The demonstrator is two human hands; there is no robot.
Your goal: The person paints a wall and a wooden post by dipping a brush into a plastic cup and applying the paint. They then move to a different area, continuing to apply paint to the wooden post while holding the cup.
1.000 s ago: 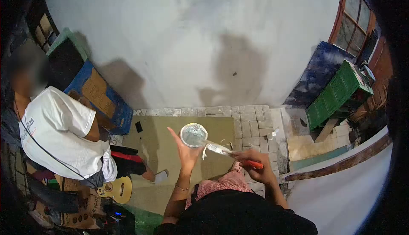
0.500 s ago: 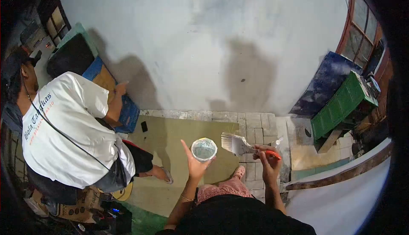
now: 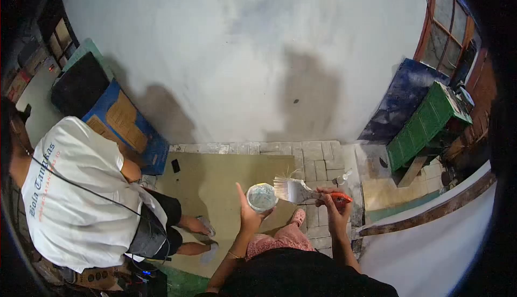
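While the left hand (image 3: 249, 216) held a small round cup (image 3: 262, 197) from below, its fingers were closed around the cup wall and the thumb pointed up beside it. The cup stood upright, its open top showing a pale, wet inside. Just to the right of the cup, the right hand (image 3: 335, 211) had its grip closed on the orange handle of a paintbrush (image 3: 301, 190) — the pale bristles pointed toward the cup and nearly touched its rim. Both things were held in the air above the olive board (image 3: 226, 181) that lay on the floor, near the edge of the board that met the grey paving stones (image 3: 318, 159).

Behind the cup rose a large white wall (image 3: 242, 54), with soft shadows on it. Left of the cup, another person in a white shirt (image 3: 75, 189) and dark shorts stood bent on the board, the back turned to the camera. Far to the right of the cup, a green cabinet (image 3: 425, 124) leaned near a window with a red-brown frame (image 3: 447, 22) — a dark blue sheet was beside it.
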